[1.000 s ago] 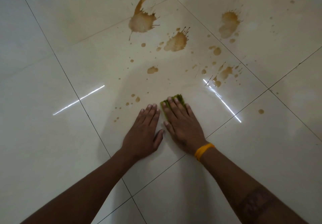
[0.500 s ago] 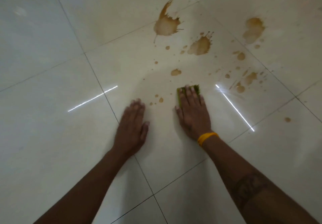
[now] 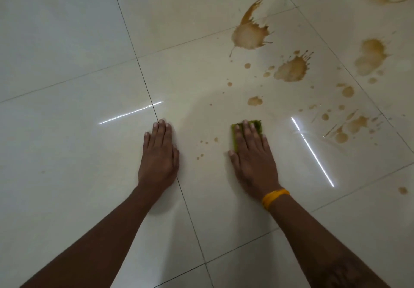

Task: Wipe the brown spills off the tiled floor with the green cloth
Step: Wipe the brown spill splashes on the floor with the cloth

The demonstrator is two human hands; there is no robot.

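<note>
The glossy tiled floor (image 3: 67,175) is crossed by dark grout lines. Brown spills (image 3: 249,35) are scattered over its far right, and a green cloth (image 3: 257,125) is pressed flat among small drops.

Floor (image 3: 67,175) flat w/ nothing standing on it. Only things lying in a sweep path: left hand (image 3: 158,157) flat on a grout line, right hand (image 3: 253,160) flat on green cloth (image 3: 257,124). Open tile btwn them, small brown drops (image 3: 202,148) there. Left side bare; big brown spills (image 3: 249,34) far right.
</note>
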